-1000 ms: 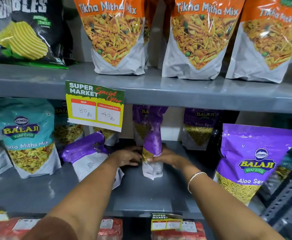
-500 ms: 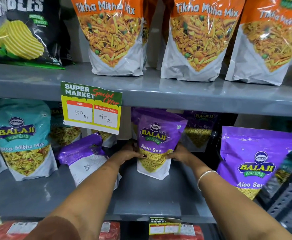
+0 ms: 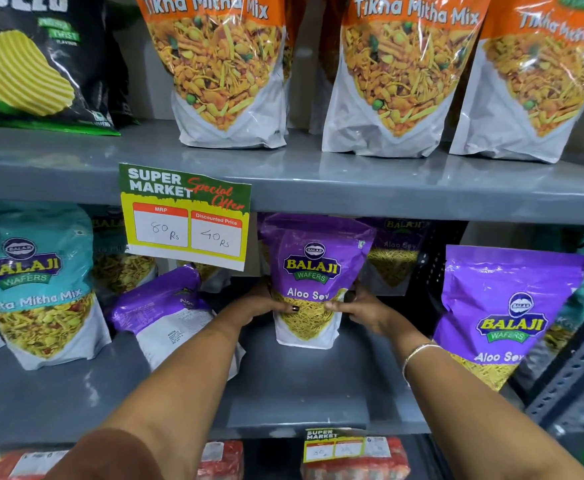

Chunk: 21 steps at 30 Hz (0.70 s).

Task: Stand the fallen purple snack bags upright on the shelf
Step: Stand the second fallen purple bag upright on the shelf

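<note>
Both hands, the left hand (image 3: 261,306) and right hand (image 3: 359,308), are grasping the upright purple Aloo Sev bag (image 3: 313,282) between them on the shelf (image 3: 301,386); flattening its base squarely before letting go looks wise, with a fallen purple bag (image 3: 160,303) lying left of them.

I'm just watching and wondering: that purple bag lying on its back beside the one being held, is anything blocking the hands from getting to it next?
Nothing visible does. The fallen purple bag lies just left of the left hand, with bare shelf before it. Both hands, the right hand too, are busy on the upright purple bag.
</note>
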Each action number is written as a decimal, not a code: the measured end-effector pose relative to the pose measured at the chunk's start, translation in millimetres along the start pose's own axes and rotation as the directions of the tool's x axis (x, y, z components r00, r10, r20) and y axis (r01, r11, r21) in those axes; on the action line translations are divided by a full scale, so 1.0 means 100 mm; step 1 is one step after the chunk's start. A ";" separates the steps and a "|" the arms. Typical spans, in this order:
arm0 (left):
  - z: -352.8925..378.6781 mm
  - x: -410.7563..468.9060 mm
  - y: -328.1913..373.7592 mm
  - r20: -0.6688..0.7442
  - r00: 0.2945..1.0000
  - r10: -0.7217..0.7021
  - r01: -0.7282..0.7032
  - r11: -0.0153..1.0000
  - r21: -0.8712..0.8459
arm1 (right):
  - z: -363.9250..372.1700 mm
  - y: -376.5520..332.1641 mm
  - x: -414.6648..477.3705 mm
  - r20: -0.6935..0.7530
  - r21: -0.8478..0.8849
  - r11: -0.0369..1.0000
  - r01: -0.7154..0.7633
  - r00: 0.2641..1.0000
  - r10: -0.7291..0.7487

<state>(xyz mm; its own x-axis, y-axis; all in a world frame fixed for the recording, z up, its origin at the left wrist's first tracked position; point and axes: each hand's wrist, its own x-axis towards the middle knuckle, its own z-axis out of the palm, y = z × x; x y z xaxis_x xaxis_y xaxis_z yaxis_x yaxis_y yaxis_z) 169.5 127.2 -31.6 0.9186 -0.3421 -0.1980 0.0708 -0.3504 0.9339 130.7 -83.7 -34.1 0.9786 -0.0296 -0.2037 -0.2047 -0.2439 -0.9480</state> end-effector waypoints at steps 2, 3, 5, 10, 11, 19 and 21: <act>0.01 0.01 -0.05 0.009 1.000 0.010 -0.010 1.000 -0.012 | 0.09 -0.01 -0.01 0.006 0.014 1.000 0.022 1.000 -0.022; 0.02 0.01 -0.07 -0.001 1.000 0.019 -0.019 1.000 -0.024 | 0.14 -0.02 -0.03 0.013 0.019 0.999 0.037 0.999 -0.037; 0.04 -0.01 -0.10 -0.016 0.999 0.036 -0.037 0.998 -0.046 | 0.21 0.03 0.00 0.013 0.066 0.995 0.068 0.997 -0.070; 0.06 -0.14 -0.15 -0.020 0.998 0.056 -0.057 0.996 -0.072 | 0.31 0.12 -0.18 -0.011 0.120 0.984 0.131 0.991 -0.131; 0.08 -0.17 -0.17 -0.025 0.998 0.053 -0.055 0.996 -0.068 | 0.30 0.13 -0.24 -0.001 0.107 0.986 0.125 0.992 -0.126; 0.45 -0.66 -0.16 -0.073 0.997 0.029 -0.031 0.999 -0.036 | 0.08 0.22 -0.77 0.013 0.030 0.999 0.018 1.000 -0.018; 0.60 -0.82 -0.11 -0.078 0.997 0.026 -0.029 0.999 -0.039 | 0.00 0.27 -0.91 0.012 0.015 1.000 0.019 1.000 -0.020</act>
<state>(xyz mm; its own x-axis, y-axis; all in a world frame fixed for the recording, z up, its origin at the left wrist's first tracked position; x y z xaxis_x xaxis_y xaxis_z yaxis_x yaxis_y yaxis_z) 70.0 106.1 -43.2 0.9475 -0.2824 -0.1502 0.0595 -0.3057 0.9503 36.6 -87.4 -41.3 0.9821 -0.0130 -0.1880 -0.1860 -0.2293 -0.9554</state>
